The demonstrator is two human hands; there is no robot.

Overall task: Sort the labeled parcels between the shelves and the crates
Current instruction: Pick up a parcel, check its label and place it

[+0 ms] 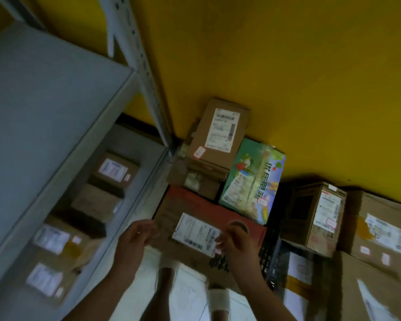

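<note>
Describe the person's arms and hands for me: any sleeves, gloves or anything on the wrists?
The left hand and the right hand are both bare, with no gloves. No sleeve shows anywhere up to the picture's lower edge. No watch, band or ring can be seen, but the view is blurred, so something small could be missed.

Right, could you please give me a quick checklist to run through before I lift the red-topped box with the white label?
1. White label on the red-topped box faces up: ok.
2. Label text readable: not ok, blurred.
3. Left hand has a grip on the box: cannot tell.
4. Right hand has a grip on the box: cannot tell.
5. Bare room on the upper shelf board: ok.
</note>
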